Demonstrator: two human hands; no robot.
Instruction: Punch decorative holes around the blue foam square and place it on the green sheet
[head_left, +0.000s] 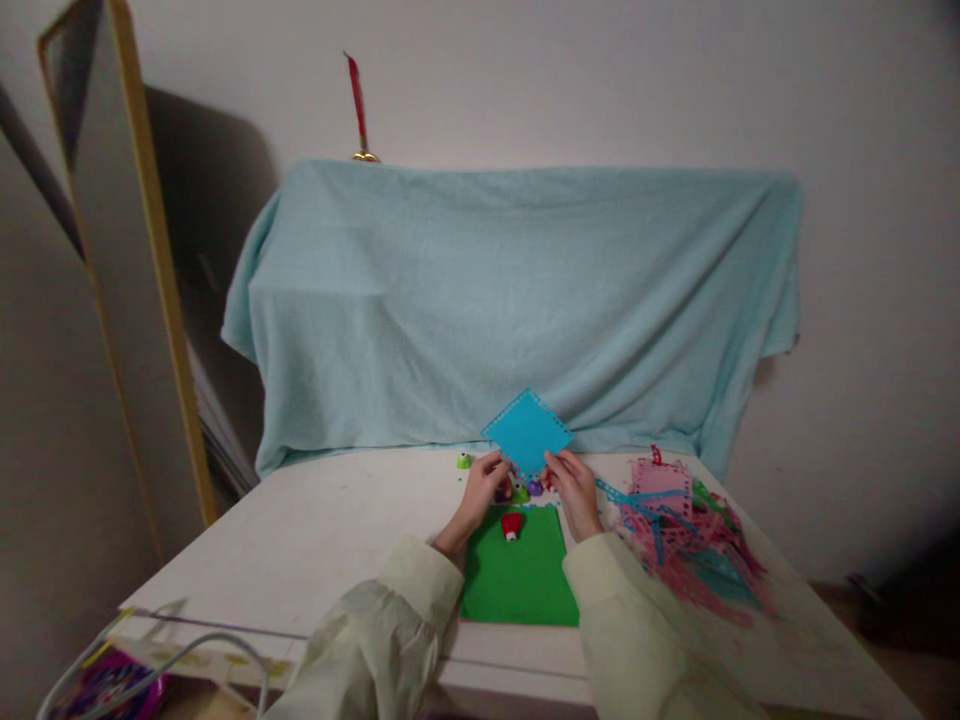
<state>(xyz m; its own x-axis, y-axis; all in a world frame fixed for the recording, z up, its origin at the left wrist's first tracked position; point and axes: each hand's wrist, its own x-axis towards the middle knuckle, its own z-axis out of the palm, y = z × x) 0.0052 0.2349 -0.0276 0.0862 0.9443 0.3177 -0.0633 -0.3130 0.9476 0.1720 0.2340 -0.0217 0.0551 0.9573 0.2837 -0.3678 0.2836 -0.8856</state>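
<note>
A square of blue paper (529,435) with a punched, lacy edge is held up like a diamond between my hands. My left hand (484,492) pinches its lower left side, and my right hand (571,482) grips its lower right side. Below lies a green sheet (519,585) on the table, with a small red craft punch (511,526) on it. Behind the paper, partly hidden by my fingers, are a purple punch (535,488) and a green one (520,493). Another light green punch (463,461) stands farther left.
On the table's (322,530) right side is a pile of pink paper strips (694,580) with blue strips (660,500) and a pink punched square (660,483). A light blue cloth (510,300) hangs behind. A grey cable (225,637) loops at the front left.
</note>
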